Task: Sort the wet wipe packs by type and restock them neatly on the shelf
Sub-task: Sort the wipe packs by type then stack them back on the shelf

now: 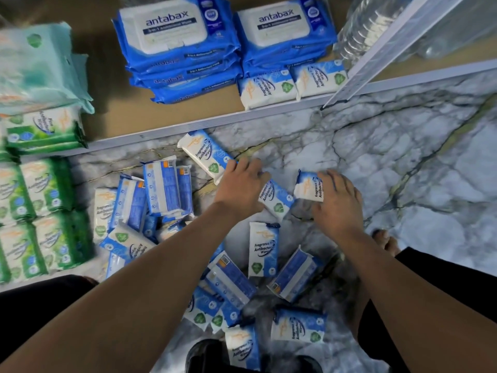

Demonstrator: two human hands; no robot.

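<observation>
Marble floor [403, 157] before the shelf [118, 119] lay littered; my left hand [239, 187] curled round one pack [278, 200], my right hand [338, 205] pinched another pack [309, 188]. Both seemed soft, light and slick, best clasped across the long edges.

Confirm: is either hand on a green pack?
No, the left hand and right hand are both on blue fragrance-free packs on the floor, while the green packs lie far left.
</observation>
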